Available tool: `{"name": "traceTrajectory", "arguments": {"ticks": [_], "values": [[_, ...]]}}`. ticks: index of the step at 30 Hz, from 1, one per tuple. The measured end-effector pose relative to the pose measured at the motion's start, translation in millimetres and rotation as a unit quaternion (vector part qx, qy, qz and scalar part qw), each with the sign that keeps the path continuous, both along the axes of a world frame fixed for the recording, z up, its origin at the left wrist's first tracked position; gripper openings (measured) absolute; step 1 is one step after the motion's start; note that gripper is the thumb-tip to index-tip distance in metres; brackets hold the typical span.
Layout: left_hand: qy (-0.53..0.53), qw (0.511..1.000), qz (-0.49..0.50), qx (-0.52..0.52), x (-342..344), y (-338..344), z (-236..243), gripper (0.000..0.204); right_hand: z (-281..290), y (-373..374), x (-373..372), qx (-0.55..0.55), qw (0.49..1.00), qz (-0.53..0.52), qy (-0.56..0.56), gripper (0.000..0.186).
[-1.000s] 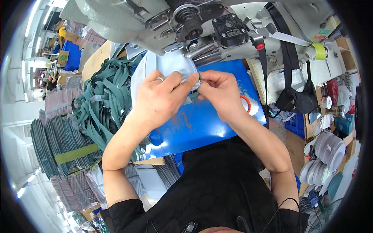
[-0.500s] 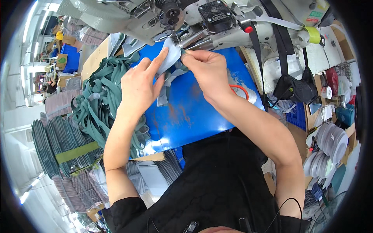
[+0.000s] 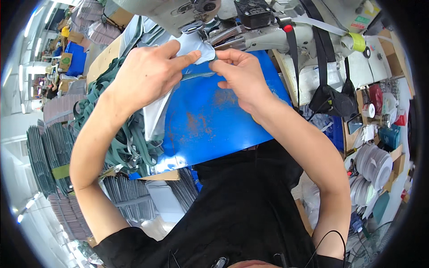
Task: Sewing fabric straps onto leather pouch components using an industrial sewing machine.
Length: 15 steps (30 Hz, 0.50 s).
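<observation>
Under the sewing machine's needle area lies a light grey fabric piece [image 3: 191, 48]. My left hand [image 3: 149, 73] grips it from the left, index finger stretched along its surface and the other fingers curled; the thumb is hidden. A pale length of fabric [image 3: 156, 117] hangs from beneath this hand over the blue table. On the other side my right hand [image 3: 241, 76] pinches the fabric's right edge, where a bit of dark green shows at the fingertips. A thin green strip [image 3: 199, 76] runs between the hands, just below the fabric.
The sewing machine [image 3: 178, 15] spans the far side of the blue tabletop [image 3: 201, 125]. Green straps [image 3: 129, 143] are heaped at its left. Bundled fabric stacks [image 3: 49, 152] stand farther left. Black straps [image 3: 321, 58] hang at right, near white rolls [image 3: 374, 165].
My left hand has turned and shifted, its index finger now pointing right across the fabric. The fabric's free length has swung to the lower left. My right hand stays pinched at the edge.
</observation>
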State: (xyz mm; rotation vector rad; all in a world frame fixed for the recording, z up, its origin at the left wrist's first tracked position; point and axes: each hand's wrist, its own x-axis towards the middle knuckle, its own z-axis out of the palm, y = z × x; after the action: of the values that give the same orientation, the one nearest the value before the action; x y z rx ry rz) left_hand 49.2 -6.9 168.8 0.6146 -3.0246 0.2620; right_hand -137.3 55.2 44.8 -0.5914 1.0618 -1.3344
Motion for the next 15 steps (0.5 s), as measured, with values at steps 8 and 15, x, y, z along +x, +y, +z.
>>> {"name": "traceTrajectory", "arguments": {"ticks": [8, 15], "values": [[-0.063, 0.996, 0.02, -0.056, -16.0, 7.0, 1.0, 0.049, 11.8, -5.9, -0.8, 0.06, 0.998, 0.022, -0.02, 0.023], [-0.072, 0.991, 0.093, -0.071, -25.8, 18.6, -12.1, 0.047, 3.4, -6.9, 0.5, 0.049, 0.998, 0.001, -0.045, 0.023]]}}
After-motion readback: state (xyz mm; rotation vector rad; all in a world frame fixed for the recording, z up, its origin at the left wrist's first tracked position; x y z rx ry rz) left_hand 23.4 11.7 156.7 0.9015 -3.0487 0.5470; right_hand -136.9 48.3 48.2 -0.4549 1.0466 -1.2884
